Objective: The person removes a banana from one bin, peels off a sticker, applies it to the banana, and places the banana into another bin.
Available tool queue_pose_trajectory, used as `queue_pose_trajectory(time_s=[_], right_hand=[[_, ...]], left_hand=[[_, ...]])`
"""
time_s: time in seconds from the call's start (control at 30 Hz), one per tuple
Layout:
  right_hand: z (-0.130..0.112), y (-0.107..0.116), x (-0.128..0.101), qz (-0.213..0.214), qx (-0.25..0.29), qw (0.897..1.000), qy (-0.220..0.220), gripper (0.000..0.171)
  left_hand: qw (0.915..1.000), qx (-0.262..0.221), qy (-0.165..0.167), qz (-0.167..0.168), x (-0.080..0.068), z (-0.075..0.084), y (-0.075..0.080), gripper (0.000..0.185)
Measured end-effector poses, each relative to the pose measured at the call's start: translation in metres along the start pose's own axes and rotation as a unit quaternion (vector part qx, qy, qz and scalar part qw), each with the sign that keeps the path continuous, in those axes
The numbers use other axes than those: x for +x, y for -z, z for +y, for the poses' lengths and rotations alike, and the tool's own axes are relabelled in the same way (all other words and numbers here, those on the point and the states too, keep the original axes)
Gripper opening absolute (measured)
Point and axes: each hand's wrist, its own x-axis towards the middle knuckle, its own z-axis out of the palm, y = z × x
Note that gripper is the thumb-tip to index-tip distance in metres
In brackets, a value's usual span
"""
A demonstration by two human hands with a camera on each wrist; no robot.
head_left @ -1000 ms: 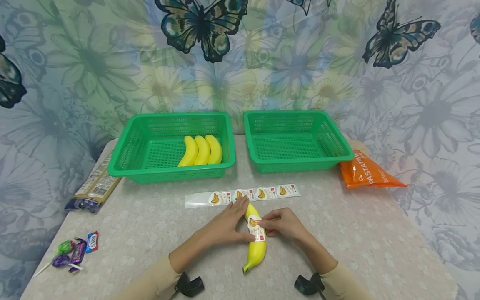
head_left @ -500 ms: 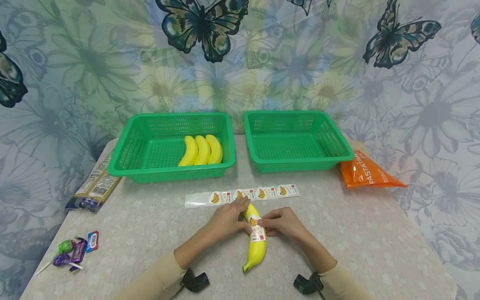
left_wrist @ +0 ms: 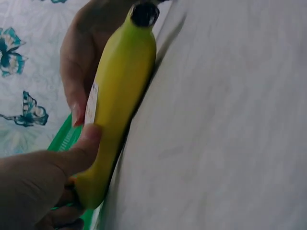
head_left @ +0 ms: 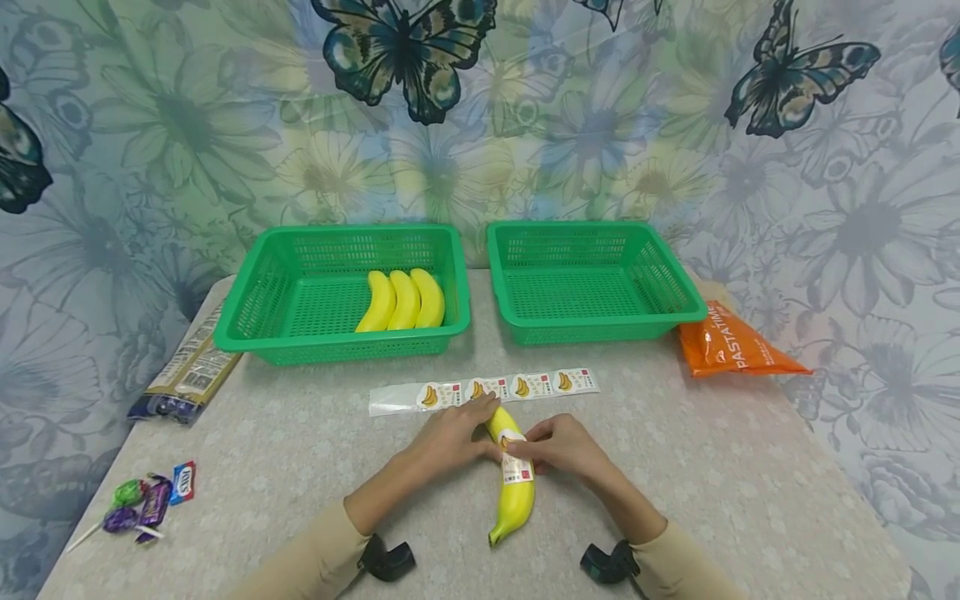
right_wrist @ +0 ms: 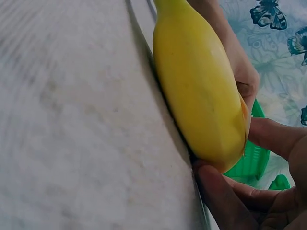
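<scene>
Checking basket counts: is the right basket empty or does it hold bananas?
Empty. The right basket shows only bare green mesh in the head view; the three bananas lie in the left basket.

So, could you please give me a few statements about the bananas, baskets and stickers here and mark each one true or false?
1. The left basket holds three bananas. True.
2. The right basket holds one banana. False: nothing shows in it.
3. Both the left hand and the right hand touch the banana on the table. True.
4. That banana bears no sticker. False: a white sticker lies on it.
5. The sticker strip lies between the baskets and the hands. True.
</scene>
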Motion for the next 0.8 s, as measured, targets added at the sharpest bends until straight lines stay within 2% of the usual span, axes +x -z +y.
queue_pose_trajectory(time_s=[0.13, 0.23, 0.37, 0.5, 0.63, 0.8], right_hand=[[0.000, 0.000, -0.001, 0.007, 0.004, 1.000, -0.008, 0.042], [-0.001, -0.001, -0.001, 0.010, -0.002, 1.000, -0.008, 0.041], [-0.002, 0.000, 0.000, 0.012, -0.003, 1.000, -0.009, 0.040], [0.000, 0.001, 0.001, 0.007, 0.006, 1.000, -0.002, 0.041], [0.000, 0.001, -0.001, 0.006, -0.016, 1.000, 0.009, 0.041], [-0.003, 0.000, -0.005, 0.014, -0.075, 0.997, 0.028, 0.038]], left_hand=[[0.9995, -0.018, -0.003, -0.027, 0.006, -0.004, 0.011, 0.080], [0.9991, -0.039, -0.005, -0.016, 0.019, -0.004, 0.024, 0.075], [0.9948, -0.096, 0.014, 0.031, 0.050, 0.007, 0.038, 0.073], [0.9847, -0.143, 0.069, 0.071, 0.085, 0.020, 0.047, 0.079], [0.9781, -0.150, 0.118, 0.082, 0.117, 0.024, 0.050, 0.091], [0.9773, -0.137, 0.128, 0.098, 0.147, 0.016, 0.043, 0.101]])
